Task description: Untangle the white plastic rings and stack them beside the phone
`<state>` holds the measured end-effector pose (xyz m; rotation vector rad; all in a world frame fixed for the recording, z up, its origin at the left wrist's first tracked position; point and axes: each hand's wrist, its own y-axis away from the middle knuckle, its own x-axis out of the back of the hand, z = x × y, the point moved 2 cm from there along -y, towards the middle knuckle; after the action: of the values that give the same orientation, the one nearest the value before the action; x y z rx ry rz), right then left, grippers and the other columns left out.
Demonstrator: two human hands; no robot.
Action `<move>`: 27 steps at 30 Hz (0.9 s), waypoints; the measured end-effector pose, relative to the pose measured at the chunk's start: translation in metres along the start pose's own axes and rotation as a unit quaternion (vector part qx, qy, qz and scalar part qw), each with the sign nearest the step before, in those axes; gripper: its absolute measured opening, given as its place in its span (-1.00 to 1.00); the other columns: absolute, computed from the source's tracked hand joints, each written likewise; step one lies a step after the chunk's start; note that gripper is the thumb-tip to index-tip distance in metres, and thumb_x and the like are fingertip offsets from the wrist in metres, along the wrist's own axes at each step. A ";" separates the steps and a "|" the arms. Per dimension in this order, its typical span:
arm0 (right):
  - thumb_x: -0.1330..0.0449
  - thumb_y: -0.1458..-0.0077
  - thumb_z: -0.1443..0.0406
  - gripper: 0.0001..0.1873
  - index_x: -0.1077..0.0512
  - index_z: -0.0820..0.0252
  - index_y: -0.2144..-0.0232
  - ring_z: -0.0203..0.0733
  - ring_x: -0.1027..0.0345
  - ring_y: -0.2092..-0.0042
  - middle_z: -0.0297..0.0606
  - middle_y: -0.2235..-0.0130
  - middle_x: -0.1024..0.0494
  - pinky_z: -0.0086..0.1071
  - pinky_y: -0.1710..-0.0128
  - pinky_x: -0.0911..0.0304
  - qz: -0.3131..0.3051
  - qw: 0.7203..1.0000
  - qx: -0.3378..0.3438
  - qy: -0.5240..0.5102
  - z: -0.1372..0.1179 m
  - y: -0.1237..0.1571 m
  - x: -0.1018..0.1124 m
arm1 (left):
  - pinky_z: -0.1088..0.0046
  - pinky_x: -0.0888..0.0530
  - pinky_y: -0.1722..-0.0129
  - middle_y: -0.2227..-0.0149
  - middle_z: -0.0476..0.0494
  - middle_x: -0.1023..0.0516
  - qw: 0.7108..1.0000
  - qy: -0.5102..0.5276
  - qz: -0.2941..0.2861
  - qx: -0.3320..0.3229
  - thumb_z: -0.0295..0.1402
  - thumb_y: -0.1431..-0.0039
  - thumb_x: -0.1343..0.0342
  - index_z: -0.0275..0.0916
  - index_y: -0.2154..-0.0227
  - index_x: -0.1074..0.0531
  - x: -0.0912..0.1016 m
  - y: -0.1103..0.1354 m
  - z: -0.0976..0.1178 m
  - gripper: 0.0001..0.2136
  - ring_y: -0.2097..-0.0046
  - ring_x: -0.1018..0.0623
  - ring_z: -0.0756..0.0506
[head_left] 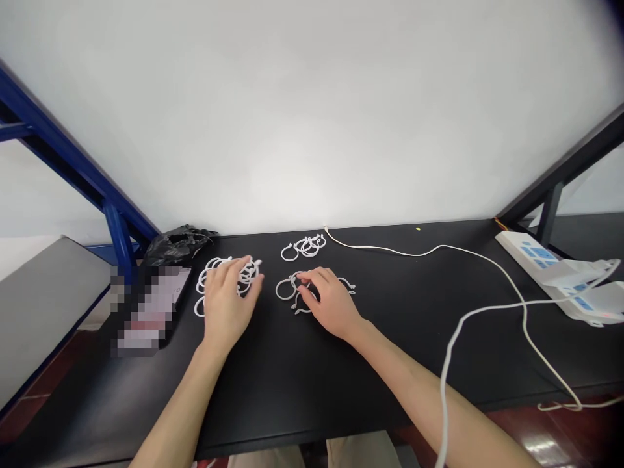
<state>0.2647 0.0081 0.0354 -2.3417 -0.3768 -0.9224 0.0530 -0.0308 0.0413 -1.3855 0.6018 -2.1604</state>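
Three small heaps of white plastic rings lie on a black table [302,377]. My left hand [228,299] lies flat on the left heap of rings [209,270], fingers stretched and apart. My right hand [329,300] rests on the middle heap of rings [285,290], its fingertips curled down onto one ring. The third heap of rings [305,247] sits untouched farther back, near the wall.
A crumpled black bag [178,244] and a blurred flat item [146,309] lie at the left. A white cable [487,311] runs across the right side to a white power strip [560,273]. Blue frame bars [73,166] rise on the left.
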 end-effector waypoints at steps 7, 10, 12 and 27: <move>-0.18 -0.24 0.26 -0.79 -0.48 0.18 0.10 0.02 -0.31 0.04 -0.10 0.09 -0.51 -0.01 -0.01 -0.33 -0.043 0.996 0.012 0.071 0.002 0.003 -0.003 | -0.16 -0.26 -0.13 -0.25 -0.50 -0.31 0.977 -0.149 -0.083 0.127 -0.09 -0.34 0.12 -0.35 -0.19 -0.32 -0.009 0.001 -0.030 -0.48 -0.23 -0.27 -0.49; -0.18 -0.23 0.23 -0.83 -0.49 0.19 0.20 -0.01 -0.31 0.08 -0.13 0.15 -0.51 -0.04 0.02 -0.31 -0.035 0.997 0.014 0.073 -0.001 0.003 0.002 | -0.20 -0.20 -0.18 -0.28 -0.53 -0.26 0.970 -0.168 -0.117 0.130 -0.08 -0.36 0.18 -0.38 -0.21 -0.31 -0.017 0.003 -0.034 -0.44 -0.26 -0.25 -0.50; -0.22 -0.20 0.18 -0.83 -0.47 0.16 0.29 -0.04 -0.30 0.11 -0.16 0.19 -0.50 -0.06 0.04 -0.30 -0.040 0.997 0.026 0.068 -0.005 0.003 0.007 | -0.22 -0.16 -0.20 -0.29 -0.54 -0.23 0.970 -0.168 -0.118 0.131 -0.07 -0.36 0.17 -0.38 -0.23 -0.29 -0.020 0.003 -0.035 -0.43 -0.28 -0.22 -0.51; -0.14 -0.17 0.37 -0.94 -0.39 0.14 0.36 -0.23 -0.38 0.26 -0.30 0.31 -0.50 -0.30 0.17 -0.33 -0.017 0.992 0.016 -0.125 -0.014 0.002 0.013 | 0.14 -0.34 -0.14 0.00 -0.19 -0.51 0.977 0.131 -0.145 -0.090 -0.30 -0.35 0.04 -0.16 -0.05 -0.39 -0.012 0.007 0.018 -0.72 -0.08 -0.42 -0.20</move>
<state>0.2674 -0.0016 0.0520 -2.4341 -0.5282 -0.6324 0.0751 -0.0312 0.0357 -1.3597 0.7468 -2.6044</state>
